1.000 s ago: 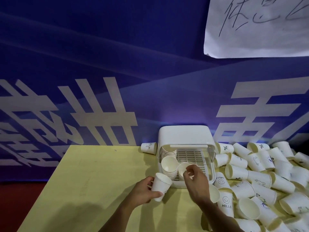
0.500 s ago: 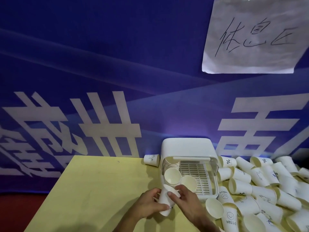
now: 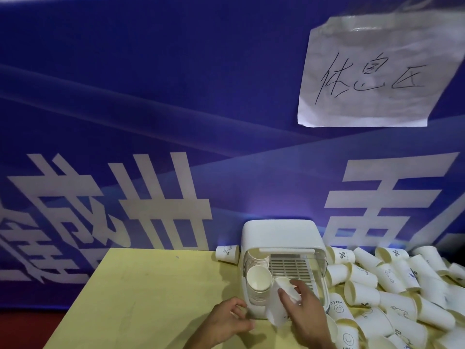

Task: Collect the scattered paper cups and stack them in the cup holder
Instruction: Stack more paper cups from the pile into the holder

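A white cup holder (image 3: pixel 281 233) with a clear front tray stands at the back of the yellow table (image 3: pixel 151 285). A stack of nested paper cups (image 3: pixel 259 280) stands in its left side. My right hand (image 3: pixel 305 316) is shut on a white paper cup (image 3: pixel 278 307), tilted with its mouth toward the holder, just right of the stack. My left hand (image 3: pixel 226 321) rests on the table in front of the holder, fingers curled and holding nothing. A big pile of scattered paper cups (image 3: pixel 392 290) lies to the right.
One stray cup (image 3: pixel 227 253) lies on its side left of the holder. A blue banner (image 3: pixel 151 122) with a taped paper sign (image 3: pixel 372 79) forms a wall right behind the table. The table's left edge drops to a red floor (image 3: pixel 25 328).
The cup passed from my left hand to my right hand, which carried it up to the holder beside the stack. My left hand let go and dropped back. The view tilted upward.
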The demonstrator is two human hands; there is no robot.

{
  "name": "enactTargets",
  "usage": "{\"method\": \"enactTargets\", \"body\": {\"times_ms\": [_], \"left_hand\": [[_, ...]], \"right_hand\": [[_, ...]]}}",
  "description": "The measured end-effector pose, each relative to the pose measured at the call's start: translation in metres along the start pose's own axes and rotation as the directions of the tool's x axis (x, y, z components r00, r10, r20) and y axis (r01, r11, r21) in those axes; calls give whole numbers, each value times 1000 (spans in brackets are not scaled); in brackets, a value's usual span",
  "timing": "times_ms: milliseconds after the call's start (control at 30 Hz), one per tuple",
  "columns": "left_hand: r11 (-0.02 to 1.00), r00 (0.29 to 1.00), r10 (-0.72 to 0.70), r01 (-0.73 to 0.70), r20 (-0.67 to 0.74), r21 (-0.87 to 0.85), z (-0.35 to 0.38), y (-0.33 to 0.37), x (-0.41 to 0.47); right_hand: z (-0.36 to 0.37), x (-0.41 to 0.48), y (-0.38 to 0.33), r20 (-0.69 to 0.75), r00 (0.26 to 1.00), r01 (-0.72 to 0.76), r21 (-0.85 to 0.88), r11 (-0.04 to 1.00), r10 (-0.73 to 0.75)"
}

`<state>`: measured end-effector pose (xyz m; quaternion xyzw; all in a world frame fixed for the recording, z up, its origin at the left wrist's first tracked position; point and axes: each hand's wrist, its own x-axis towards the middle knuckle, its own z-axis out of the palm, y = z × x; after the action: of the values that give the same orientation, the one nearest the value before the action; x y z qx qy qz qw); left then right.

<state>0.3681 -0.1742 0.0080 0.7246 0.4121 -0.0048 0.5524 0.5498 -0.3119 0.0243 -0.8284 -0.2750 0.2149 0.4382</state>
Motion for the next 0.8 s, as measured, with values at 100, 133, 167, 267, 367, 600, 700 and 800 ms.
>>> {"method": "enactTargets", "body": {"times_ms": [100, 133, 167, 267, 367, 600, 700, 800], "left_hand": [[1000, 999, 9, -8, -36, 16, 0, -3, 2], [1000, 999, 10, -9, -49, 24, 1, -4, 3], [999, 998, 5, -3, -57, 33, 1, -4, 4], [998, 998, -1, 5, -67, 56, 2, -8, 8], [998, 997, -7, 12, -74, 67, 1, -10, 11], [991, 994, -49, 60, -94, 119, -9, -13, 17], [989, 993, -83, 93, -85, 114, -12, -13, 21], [990, 997, -52, 59, -62, 125, -12, -20, 30]], "right_hand": [[-8, 7, 5, -112, 994, -2, -8, 1000, 1], [-9, 10, 4, -133, 991, 0, -19, 1000, -3], [-10, 12, 4, -145, 989, 11, -31, 999, -16], [-10, 19, 1, -154, 987, 38, -87, 995, -51], [-7, 26, 1, -127, 989, 50, -157, 986, -71], [9, 43, 9, -33, 999, 14, -306, 952, -25], [14, 46, 9, -3, 1000, -22, -424, 905, 23], [16, 50, 8, -3, 999, -35, -527, 849, 40]]}}
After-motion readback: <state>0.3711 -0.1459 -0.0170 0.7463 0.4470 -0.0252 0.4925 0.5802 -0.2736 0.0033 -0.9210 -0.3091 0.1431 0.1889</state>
